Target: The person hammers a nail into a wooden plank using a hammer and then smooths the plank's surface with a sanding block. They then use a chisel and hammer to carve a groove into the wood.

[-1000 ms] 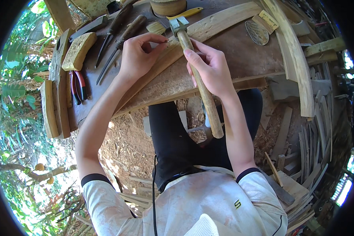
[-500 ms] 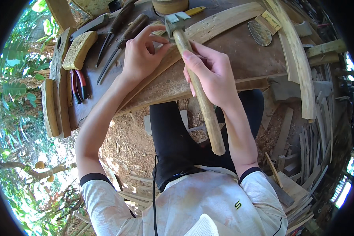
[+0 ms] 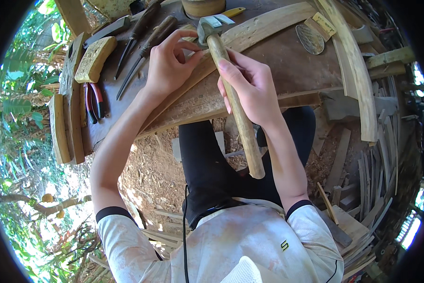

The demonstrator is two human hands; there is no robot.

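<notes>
Desk (image 3: 297,70): brown; long plank (image 3: 268,28) lying across it; red-handled pliers (image 3: 99,96) at left
Hammer (image 3: 242,122): slanting above the desk's near edge
Right hand (image 3: 254,87): gripping its handle
Left hand (image 3: 169,63): fingertips bunched beside its head; cannot tell if pinching anything
Ground (image 3: 148,184): shavings-strewn
Surroundings: foliage (image 3: 21,108) left; wood strips (image 3: 386,146) right

Left hand (image 3: 166,67), index fingertip apparently hidden behind the hammer head (image 3: 206,31)
</notes>
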